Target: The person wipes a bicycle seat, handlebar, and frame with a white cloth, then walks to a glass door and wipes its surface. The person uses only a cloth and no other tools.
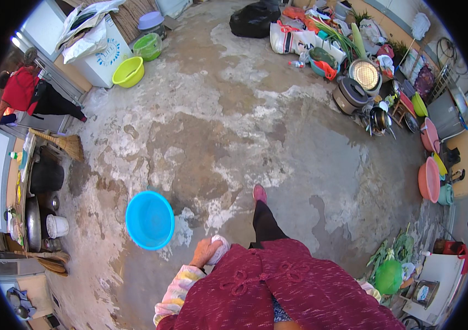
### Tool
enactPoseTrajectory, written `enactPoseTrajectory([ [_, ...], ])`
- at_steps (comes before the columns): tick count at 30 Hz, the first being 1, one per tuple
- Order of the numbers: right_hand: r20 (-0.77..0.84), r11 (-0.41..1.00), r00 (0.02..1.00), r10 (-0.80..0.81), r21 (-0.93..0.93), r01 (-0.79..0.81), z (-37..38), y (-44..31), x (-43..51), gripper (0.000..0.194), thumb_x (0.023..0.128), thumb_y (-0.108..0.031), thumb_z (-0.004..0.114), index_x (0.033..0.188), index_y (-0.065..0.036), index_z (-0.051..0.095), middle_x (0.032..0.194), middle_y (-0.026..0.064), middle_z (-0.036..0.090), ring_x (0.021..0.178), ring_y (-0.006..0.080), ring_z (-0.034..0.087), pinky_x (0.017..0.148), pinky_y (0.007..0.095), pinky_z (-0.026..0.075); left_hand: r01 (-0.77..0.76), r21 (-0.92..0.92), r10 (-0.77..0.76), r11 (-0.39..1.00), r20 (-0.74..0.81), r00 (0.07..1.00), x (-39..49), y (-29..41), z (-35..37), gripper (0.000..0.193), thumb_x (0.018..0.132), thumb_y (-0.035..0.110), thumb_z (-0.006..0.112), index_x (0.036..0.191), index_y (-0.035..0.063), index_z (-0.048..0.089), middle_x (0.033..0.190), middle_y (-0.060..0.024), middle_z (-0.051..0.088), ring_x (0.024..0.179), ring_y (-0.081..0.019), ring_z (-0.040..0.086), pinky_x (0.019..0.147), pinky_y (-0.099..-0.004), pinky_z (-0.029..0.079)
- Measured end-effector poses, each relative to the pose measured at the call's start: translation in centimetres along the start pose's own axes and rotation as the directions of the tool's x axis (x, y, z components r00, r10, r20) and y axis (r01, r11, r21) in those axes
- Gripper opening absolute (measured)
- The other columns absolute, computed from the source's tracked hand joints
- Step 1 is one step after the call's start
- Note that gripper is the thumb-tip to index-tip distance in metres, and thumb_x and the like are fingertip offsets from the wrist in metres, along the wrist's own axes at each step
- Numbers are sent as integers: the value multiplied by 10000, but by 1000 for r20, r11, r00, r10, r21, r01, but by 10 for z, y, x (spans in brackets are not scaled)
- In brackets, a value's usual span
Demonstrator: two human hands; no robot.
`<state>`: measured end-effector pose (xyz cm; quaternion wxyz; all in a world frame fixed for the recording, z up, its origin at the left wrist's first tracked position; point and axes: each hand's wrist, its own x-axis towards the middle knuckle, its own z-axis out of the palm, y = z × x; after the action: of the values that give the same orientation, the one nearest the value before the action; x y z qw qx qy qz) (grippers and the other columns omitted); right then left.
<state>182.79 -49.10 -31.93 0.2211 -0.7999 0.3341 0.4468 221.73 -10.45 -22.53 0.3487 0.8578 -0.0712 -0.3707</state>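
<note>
My left hand [206, 251] is closed around a bunched, pale pinkish-white cloth [219, 250], held at the hip against my dark red jacket [238, 288]. A round blue plastic basin [150, 220] stands on the concrete floor, a short way ahead and to the left of this hand. Its inside shows no clear contents. On the other side only a pale patterned sleeve cuff [370, 290] shows past the jacket; my right hand is not visible. Close to that cuff are a green plastic bag [389, 277] and leafy green vegetables [403, 247].
A person in red [21, 90] leans at a doorway on the left. A cluttered low bench [25, 194] and straw broom [63, 144] line that side. Yellow-green basin [128, 72] sits farther off. Bags, pots and a rice cooker [350, 95] crowd the far right; pink basins [429, 180] lean right.
</note>
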Motion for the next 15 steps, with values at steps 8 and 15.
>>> enactPoseTrajectory([
  [8,-123,973,990,74,225,-45,-332,-120,137,474,671,-407,643,936,-17,686,982,242,638,907,386,622,819,435,491,137,376,-52,917,-228,972,121,-29,-99,391,786,417,578,897,58,686,902,-271,636,888,-405,615,756,-476,475],
  [15,-327,946,938,112,323,0,-541,-252,218,523,633,-418,688,908,26,681,940,246,653,896,352,643,767,407,503,161,144,-139,976,-151,979,298,-56,-90,375,802,388,550,1091,166,635,859,-217,649,839,-378,636,739,-463,494],
])
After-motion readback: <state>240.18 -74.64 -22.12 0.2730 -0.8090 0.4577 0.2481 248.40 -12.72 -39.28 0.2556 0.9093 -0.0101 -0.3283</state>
